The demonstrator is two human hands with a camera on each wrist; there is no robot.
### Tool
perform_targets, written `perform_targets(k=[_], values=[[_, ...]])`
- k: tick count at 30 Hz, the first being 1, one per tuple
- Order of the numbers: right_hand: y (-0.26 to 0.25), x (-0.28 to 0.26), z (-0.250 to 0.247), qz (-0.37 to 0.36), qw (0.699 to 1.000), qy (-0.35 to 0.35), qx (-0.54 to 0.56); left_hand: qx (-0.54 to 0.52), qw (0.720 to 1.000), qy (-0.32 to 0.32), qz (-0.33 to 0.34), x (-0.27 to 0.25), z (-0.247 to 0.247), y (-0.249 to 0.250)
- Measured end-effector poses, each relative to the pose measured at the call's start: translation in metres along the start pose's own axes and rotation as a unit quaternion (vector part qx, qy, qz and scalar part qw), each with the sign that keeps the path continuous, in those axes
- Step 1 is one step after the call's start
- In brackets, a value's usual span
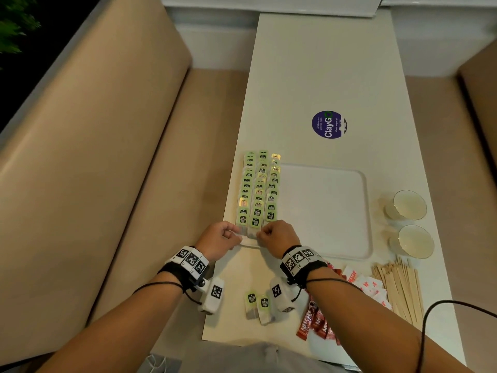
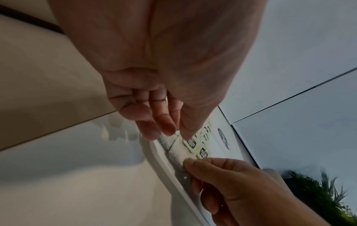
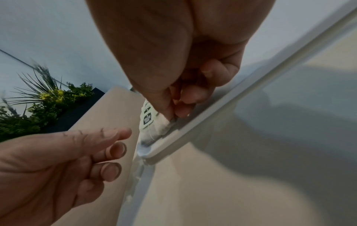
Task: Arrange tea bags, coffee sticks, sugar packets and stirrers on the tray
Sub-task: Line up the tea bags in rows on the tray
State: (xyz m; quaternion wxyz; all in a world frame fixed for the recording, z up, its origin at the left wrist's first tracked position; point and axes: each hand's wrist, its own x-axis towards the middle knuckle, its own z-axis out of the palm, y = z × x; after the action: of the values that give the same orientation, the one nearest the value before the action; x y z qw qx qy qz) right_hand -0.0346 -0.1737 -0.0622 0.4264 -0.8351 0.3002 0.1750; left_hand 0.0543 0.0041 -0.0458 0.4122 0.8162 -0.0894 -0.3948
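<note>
A white tray lies on the table, and three columns of green-tagged tea bags fill its left side. Both hands meet at the tray's near-left corner. My left hand pinches the edge of the nearest tea bag in the left column between thumb and fingers. My right hand pinches the nearest bag of the middle column just inside the tray rim. Two loose tea bags lie on the table under my right wrist.
Red coffee sticks, sugar packets and wooden stirrers lie near the table's front right. Two glasses stand right of the tray. A purple sticker sits beyond it. A beige bench runs along the left.
</note>
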Motion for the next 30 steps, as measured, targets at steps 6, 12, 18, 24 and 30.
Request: perform_targets(k=[6,12,18,24,30], values=[[-0.003,0.003,0.004,0.031,0.999,0.01,-0.023,0.006,1.0,-0.023,-0.002,-0.008,-0.003,-0.008],[-0.005,-0.004,-0.002,0.02,0.999,0.018,-0.037,0.012,0.999,-0.039,-0.005,-0.014,0.001,-0.014],[0.006,-0.033,-0.017,-0.026,0.997,-0.007,-0.076,0.055,0.995,-0.087,0.013,-0.024,0.013,-0.033],[0.029,-0.065,-0.016,-0.108,0.981,-0.125,-0.101,0.138,0.978,-0.153,0.04,-0.036,0.028,-0.046],[0.045,-0.083,-0.002,-0.135,0.963,-0.178,-0.152,0.265,0.931,-0.23,0.099,-0.046,0.042,-0.044]])
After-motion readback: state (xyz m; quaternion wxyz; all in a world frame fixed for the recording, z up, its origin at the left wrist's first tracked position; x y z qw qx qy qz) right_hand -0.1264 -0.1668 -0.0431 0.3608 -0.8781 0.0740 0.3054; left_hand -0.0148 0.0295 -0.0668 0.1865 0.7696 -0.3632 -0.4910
